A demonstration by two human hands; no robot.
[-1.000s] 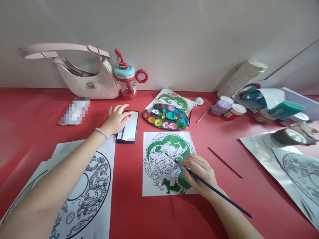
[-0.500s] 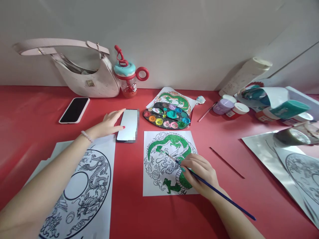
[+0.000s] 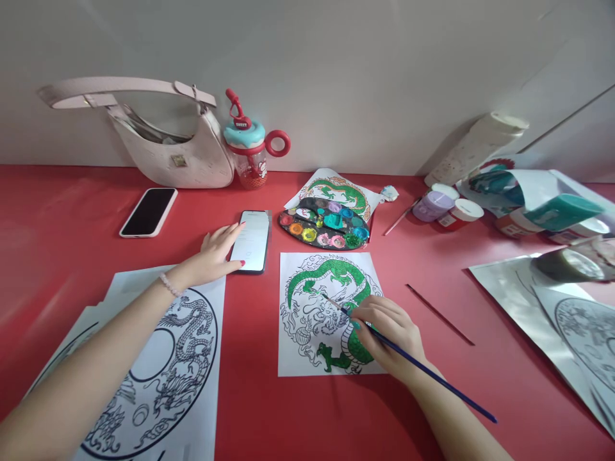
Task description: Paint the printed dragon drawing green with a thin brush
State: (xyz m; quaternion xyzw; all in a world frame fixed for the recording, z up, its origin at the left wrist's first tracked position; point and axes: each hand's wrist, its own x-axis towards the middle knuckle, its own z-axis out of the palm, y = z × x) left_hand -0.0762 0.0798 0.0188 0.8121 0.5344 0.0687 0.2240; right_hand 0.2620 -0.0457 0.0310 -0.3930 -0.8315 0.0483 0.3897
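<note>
My left hand rests at the left side of a lit phone, fingers spread, with thumb and fingertips at its screen. Between the fingers of my right hand is a paintbrush with a dark blue handle. Its bristles point to the head of a dragon on the drawing sheet, where much of the body is painted green. Behind the sheet sits a paint palette with several colours. A coloured dragon picture lies partly under the palette.
Ring-shaped dragon line drawings lie under my left forearm. A second phone, a handbag and a donut-lidded cup stand to the back left. A thin brush and several paint jars are on the right.
My left hand has slid slightly down along the phone, and the screen now shows a different page. My right hand and the paintbrush have barely moved. The whole view has shifted slightly.
</note>
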